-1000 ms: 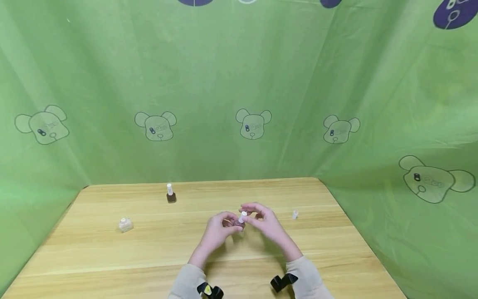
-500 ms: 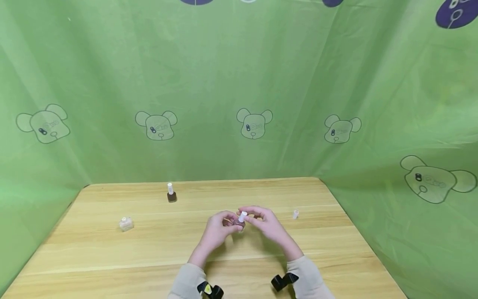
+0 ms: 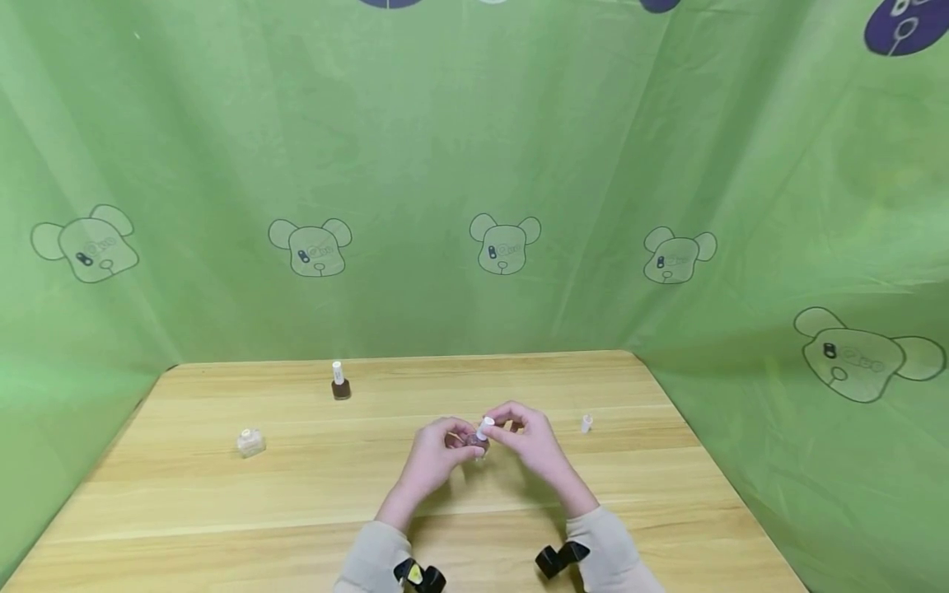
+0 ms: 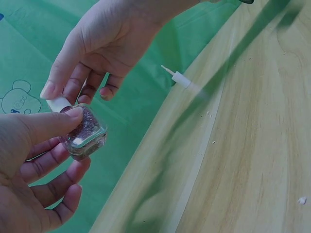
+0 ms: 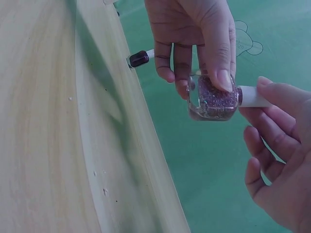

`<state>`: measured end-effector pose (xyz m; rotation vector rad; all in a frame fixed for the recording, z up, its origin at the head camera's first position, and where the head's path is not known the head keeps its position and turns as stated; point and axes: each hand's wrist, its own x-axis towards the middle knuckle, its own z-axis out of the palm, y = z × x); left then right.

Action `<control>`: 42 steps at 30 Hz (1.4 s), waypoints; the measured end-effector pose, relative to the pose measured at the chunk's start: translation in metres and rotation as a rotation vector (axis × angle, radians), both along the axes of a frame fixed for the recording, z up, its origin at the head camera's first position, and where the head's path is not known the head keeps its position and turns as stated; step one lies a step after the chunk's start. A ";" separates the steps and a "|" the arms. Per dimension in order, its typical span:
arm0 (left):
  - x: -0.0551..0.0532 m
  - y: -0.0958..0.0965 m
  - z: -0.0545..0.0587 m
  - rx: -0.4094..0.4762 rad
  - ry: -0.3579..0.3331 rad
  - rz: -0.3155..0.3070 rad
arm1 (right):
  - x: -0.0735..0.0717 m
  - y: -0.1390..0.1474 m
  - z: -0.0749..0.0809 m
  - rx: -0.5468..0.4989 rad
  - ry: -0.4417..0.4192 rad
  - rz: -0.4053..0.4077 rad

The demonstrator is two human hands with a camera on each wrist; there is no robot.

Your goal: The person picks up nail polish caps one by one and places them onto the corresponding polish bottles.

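Observation:
Between my hands is a nail polish bottle (image 5: 216,103) of clear glass with purple glitter polish inside. My left hand (image 3: 433,453) pinches its glass body between thumb and fingers. With thumb and fingertips my right hand (image 3: 530,441) pinches the bottle's white cap (image 5: 253,96). In the right wrist view the cap sits at the bottle's neck; whether it is fully tightened I cannot tell. To the right on the table stands a separate white cap (image 3: 587,423), whose thin brush shows in the left wrist view.
A dark nail polish bottle (image 3: 341,387) with a white cap stands upright at the back left. A clear bottle (image 3: 250,443) without its long cap is farther left. The wooden table (image 3: 222,511) meets green curtains (image 3: 415,165) at its back and sides.
My right hand shifts slightly around the white cap, its fingers moving left and then back right. My left hand keeps hold of the bottle in nearly the same place.

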<state>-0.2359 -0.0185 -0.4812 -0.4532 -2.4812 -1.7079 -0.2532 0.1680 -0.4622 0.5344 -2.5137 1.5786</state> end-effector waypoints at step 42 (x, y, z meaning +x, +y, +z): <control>0.004 0.006 0.003 0.000 0.039 0.058 | 0.002 0.001 0.002 -0.037 0.028 0.043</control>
